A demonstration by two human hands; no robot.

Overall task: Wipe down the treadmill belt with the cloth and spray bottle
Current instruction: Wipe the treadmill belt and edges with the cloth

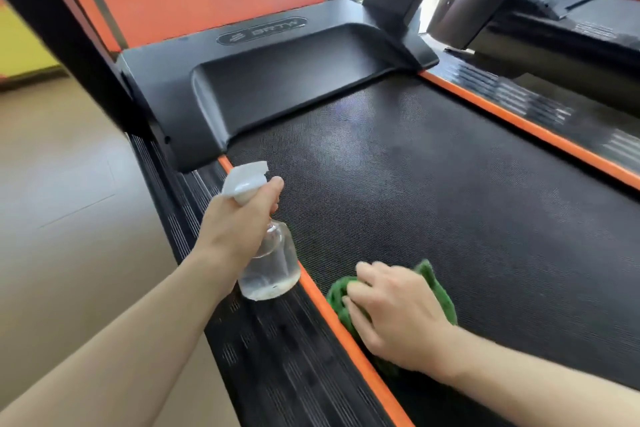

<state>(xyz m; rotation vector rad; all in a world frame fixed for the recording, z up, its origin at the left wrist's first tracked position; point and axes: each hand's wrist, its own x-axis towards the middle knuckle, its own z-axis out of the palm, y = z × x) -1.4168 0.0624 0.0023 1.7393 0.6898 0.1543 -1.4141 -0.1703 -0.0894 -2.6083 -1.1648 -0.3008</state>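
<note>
The black textured treadmill belt [433, 184] fills the middle of the head view, with faint pale damp patches near its front. My left hand [239, 222] grips the neck of a clear spray bottle [273, 270] with a white trigger head, held above the left side rail and pointing toward the belt. My right hand [394, 308] presses down on a crumpled green cloth [438, 288] at the belt's near left edge, fingers curled over it. Most of the cloth is hidden under the hand.
Orange trim strips [346, 336] border the belt on both sides, with ribbed black side rails [277, 374] outside them. The black motor cover [263, 80] and slanted uprights stand at the front. Tan floor [69, 218] lies to the left; another machine stands at the right.
</note>
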